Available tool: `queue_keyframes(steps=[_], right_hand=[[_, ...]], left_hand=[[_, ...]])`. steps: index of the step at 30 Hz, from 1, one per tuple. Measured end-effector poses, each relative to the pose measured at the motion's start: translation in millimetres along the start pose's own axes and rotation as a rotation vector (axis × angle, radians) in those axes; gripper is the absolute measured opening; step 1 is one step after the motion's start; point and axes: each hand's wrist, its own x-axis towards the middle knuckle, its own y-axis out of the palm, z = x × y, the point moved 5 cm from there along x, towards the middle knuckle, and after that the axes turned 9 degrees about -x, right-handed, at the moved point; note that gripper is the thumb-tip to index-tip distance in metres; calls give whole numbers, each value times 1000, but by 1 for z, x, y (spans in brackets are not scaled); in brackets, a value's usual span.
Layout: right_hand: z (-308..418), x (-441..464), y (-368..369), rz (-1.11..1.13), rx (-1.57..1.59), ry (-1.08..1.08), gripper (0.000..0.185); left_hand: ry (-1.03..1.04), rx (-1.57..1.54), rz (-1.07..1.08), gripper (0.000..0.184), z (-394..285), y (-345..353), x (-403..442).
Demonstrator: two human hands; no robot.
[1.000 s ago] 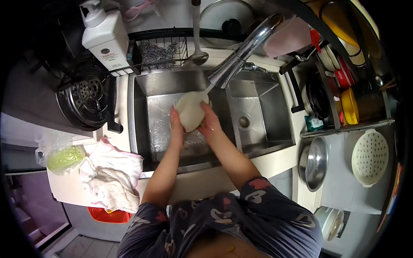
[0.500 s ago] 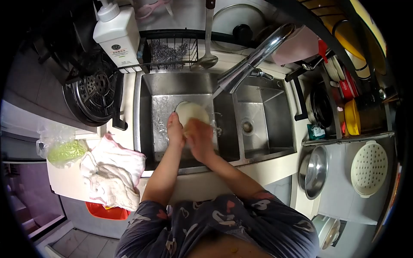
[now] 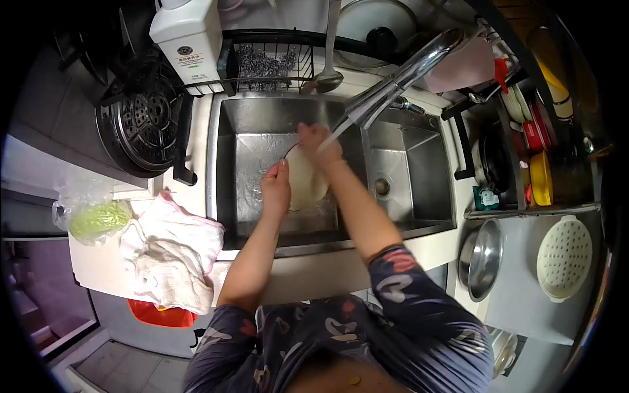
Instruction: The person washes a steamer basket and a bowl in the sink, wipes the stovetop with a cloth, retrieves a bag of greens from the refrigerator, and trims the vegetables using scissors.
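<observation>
A round, pale dish [image 3: 304, 181] is held over the left basin of the steel sink [image 3: 252, 147]. My left hand [image 3: 276, 187] grips its left edge, thumb on top. At the dish's upper right is my right hand [image 3: 319, 145], blurred by motion; its fingers are bent, and whether they hold anything cannot be made out. Water runs from the chrome faucet [image 3: 377, 98] close beside my right hand, and the bottom of the basin is wet.
Behind the sink stand a white pump bottle [image 3: 191, 49], a wire basket [image 3: 268, 65] and a ladle [image 3: 327, 78]. Cloths [image 3: 173, 252] and a bag of green food [image 3: 98, 221] lie left. A steel bowl [image 3: 485, 260] and white strainer [image 3: 565, 259] are right.
My right hand has moved from the dish's lower part up to its upper right edge. My left hand stays on the left edge. The view has shifted slightly.
</observation>
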Motion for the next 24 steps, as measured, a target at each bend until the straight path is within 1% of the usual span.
queue_keyframes(steps=[1,2,4,5,7,8,9,10,11,12,13,14,15,16,18,19,21,22,23,24], right_hand=[[-30,10,14,-9,4,-3,49],[-69,30,49,91,316,8,55],[-80,20,58,258,846,175,65],[-78,-14,54,318,1067,333,70],[-101,-46,99,572,1482,451,73],[-91,-76,96,613,1452,557,73],[-77,-106,93,651,1417,663,73],[-75,-118,104,592,1495,674,69],[-76,-126,113,535,1576,685,65],[-75,-134,111,536,1585,665,65],[-72,-139,107,515,1486,583,64],[-67,-136,100,486,1390,500,63],[-52,-136,81,476,1404,476,63],[-25,-140,42,402,1324,315,55],[25,-140,-17,405,1409,171,44],[50,-130,-39,490,1579,179,41],[91,-100,-77,440,1663,116,54],[113,-86,-101,479,1744,55,57],[128,-79,-125,519,1824,-6,60],[134,-79,-143,515,1833,-17,60]], left_hand=[[52,-45,6,34,-10,3,-2],[67,-50,11,34,-12,5,-1],[26,-103,39,32,-7,6,-6],[39,-114,41,32,-6,8,-6],[55,-277,57,31,-3,11,-3],[70,-279,69,31,-1,12,1],[74,-150,55,31,2,12,5],[77,-19,36,32,7,12,6],[92,-18,41,32,11,13,4],[9,-60,106,33,19,17,1],[-75,-96,174,35,28,19,1],[-55,-85,187,35,47,13,9],[-85,-36,259,38,68,14,23],[-112,14,333,42,88,15,35],[19,241,445,41,59,37,40],[138,391,479,41,37,52,41],[391,691,497,41,-7,82,36],[496,807,490,42,-21,95,35],[546,859,490,42,-30,104,33],[595,915,489,43,-36,112,30]])
